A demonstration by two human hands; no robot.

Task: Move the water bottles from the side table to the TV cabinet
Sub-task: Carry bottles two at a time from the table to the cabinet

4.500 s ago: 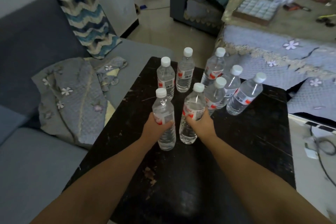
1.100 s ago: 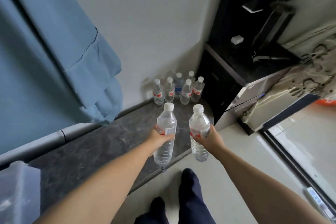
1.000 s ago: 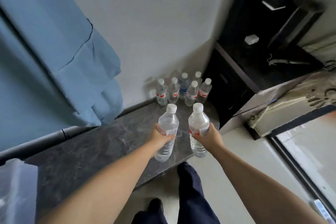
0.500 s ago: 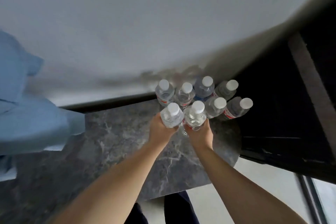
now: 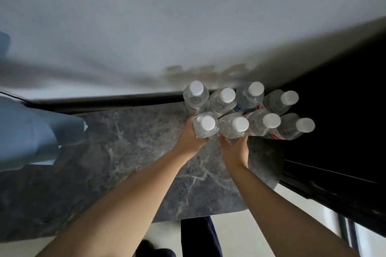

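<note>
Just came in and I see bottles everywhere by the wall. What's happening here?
A person is lining up water bottles on the grey marble-patterned cabinet top by the wall. The left hand grips one bottle and the right hand grips another, both upright at the front of the cluster. Six more capped bottles stand packed beside and behind them. Whether the two held bottles are already set down is not clear.

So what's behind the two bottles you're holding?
Four more bottles stand in a row behind them, against the wall. Their white caps show, but their lower parts are covered by the held bottles, so their bottoms can't be seen.
</note>
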